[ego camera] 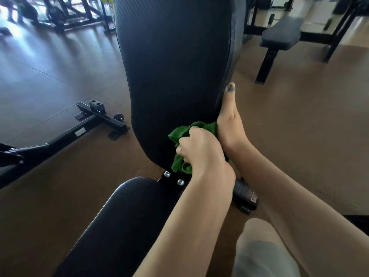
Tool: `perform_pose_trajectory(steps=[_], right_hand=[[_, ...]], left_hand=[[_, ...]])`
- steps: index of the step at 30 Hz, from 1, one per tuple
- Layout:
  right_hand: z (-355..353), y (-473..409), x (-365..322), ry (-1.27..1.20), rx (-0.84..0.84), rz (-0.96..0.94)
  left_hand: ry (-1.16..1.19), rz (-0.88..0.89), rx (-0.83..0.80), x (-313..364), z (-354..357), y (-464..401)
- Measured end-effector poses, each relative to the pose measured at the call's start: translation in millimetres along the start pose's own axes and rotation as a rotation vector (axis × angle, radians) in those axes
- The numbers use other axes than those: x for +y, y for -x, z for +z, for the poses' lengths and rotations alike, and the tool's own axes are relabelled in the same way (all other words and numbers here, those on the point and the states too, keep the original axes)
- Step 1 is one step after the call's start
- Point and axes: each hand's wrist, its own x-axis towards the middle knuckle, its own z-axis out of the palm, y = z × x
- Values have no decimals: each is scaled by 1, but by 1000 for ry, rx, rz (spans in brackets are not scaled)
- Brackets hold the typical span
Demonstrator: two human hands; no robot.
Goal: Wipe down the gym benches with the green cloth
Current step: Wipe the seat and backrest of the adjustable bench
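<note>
Backrest pad: the tall black backrest pad [175,62] is upholstered in a finely ribbed, slightly glossy vinyl, rounded at its corners and narrowing toward its lower end; its top is cut off by the upper frame edge.
Seat pad: the black seat pad [119,226] has the same ribbed cover and a rounded front; its near end runs out of the bottom of the view.
Hinge bracket: a black metal bracket [172,178] with two silver bolt heads sits between the two pads, partly hidden by the forearm.
Green cloth: the green cloth [179,164] is a crumpled, nubby terry fabric bunched against the lower right part of the backrest pad; most of it is covered by the hand.
Left hand: the left hand [197,150] has its fingers curled round the green cloth, gripping it; a thin ring shows on one finger.
Right hand: the right hand [228,120] lies along the right edge of the backrest pad, thumb straight and pointing up; its other fingers are behind the pad, so I cannot tell whether they are curled or straight.
Floor: the floor [289,126] is smooth brown with faint seams.
Second bench: a flat black bench [281,36] on a black steel frame stands well apart at upper right, blurred.
Floor frame: a black steel frame [95,118] with square tubing lies on the floor at left.
</note>
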Motion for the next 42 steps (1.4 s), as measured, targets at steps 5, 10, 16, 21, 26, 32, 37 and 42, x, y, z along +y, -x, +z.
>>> perform_pose_trajectory(steps=[5, 10, 16, 21, 26, 32, 37, 42], right_hand=[[-4, -3, -6, -33, -29, -14], [6, -3, -2, -119, 25, -42], [17, -2, -1, -201, 116, 25], [22, 1, 0, -196, 202, 50], [34, 2, 0, -165, 322, 85], [27, 3, -1, -157, 311, 34], [28, 5, 2, -168, 305, 34], [34, 2, 7, -198, 317, 70]], left_hand=[[-21, 829, 17, -1, 5, 34], [-492, 1528, -125, -10, -19, -30], [-724, 1810, -18, -12, -37, -77], [-899, 1769, -35, -25, -66, -107], [-674, 1765, -176, 0, -55, -82], [-326, 1904, -69, 40, -7, -72], [-243, 1617, 123, 5, -32, -106], [-274, 1349, 203, -31, -51, -118]])
